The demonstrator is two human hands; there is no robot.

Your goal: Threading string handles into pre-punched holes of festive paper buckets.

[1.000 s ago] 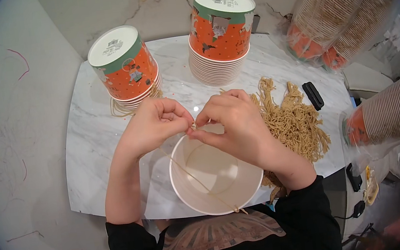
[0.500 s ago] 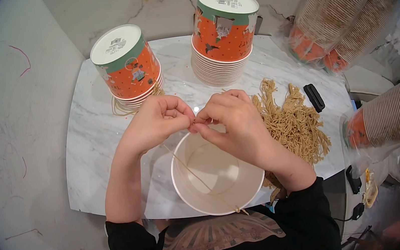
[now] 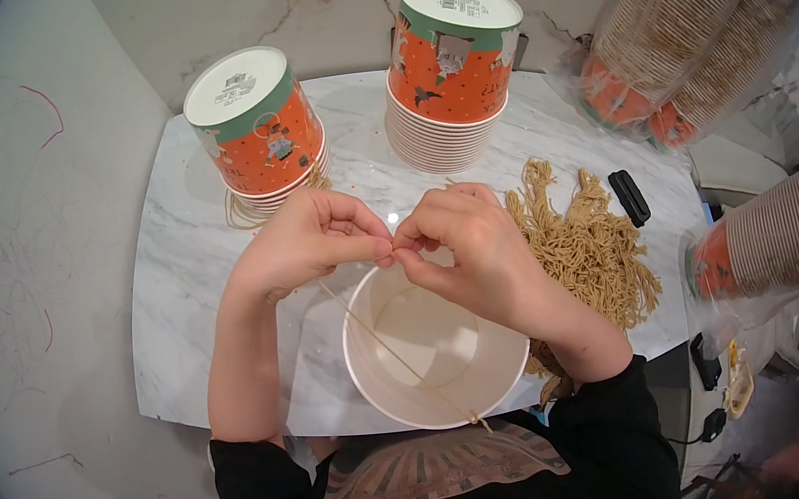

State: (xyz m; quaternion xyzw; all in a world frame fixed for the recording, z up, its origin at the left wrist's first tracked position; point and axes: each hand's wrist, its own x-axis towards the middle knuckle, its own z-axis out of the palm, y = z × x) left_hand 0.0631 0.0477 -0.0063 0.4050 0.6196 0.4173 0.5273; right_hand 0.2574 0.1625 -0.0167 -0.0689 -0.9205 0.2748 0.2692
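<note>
A white paper bucket [image 3: 369, 387] stands open end up at the table's near edge. A tan cord [image 3: 388, 348] is knotted at its near rim and stretches across the opening to under my left hand [image 3: 322, 234]. My left hand is closed in a pinch over the bucket's far rim. Beside it my right hand [image 3: 459, 242] is closed the same way, the fingertips of both meeting. The cord's end at the fingertips is mostly hidden by my fingers. A heap of tan cords [image 3: 586, 250] lies just right of my right hand.
Upside-down orange and green printed buckets stand in a short stack [image 3: 267, 146] at the back left and a taller stack [image 3: 452, 71] at the back centre. A small black object [image 3: 629, 199] lies beyond the cords. Wrapped bucket stacks [image 3: 692, 19] stand at the right.
My hands stay at the far rim, fingertips still together, with only a slight shift of the fingers. The cord across the opening looks a little straighter.
</note>
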